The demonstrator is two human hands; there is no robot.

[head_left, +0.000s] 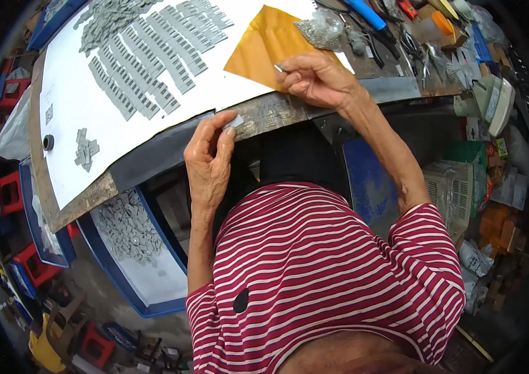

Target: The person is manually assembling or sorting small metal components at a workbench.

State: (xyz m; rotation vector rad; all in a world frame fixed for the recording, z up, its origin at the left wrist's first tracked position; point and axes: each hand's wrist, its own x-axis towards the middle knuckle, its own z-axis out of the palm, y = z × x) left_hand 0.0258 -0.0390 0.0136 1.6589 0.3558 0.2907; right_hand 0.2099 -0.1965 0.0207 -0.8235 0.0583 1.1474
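At the wooden table's near edge, my left hand (209,149) pinches a small flat grey piece (234,121) between thumb and fingers. My right hand (317,78) hovers over the near part of an orange-yellow sheet (261,47), its fingertips closed on a tiny pale piece (279,67) whose kind is too small to tell. Flat grey pieces with dark slots lie in overlapping rows (152,59) on a white sheet (68,115). Behind them is a heaped pile (112,28) of similar pieces. A few more grey pieces (85,149) sit together at the left.
A clear bag of small metal parts (320,32) rests on the orange-yellow sheet. Tools, among them a blue handle (366,14), crowd the table's right side. Below the table's left edge stands a blue tray (146,305) of grey pieces. A small black ring (48,143) lies far left.
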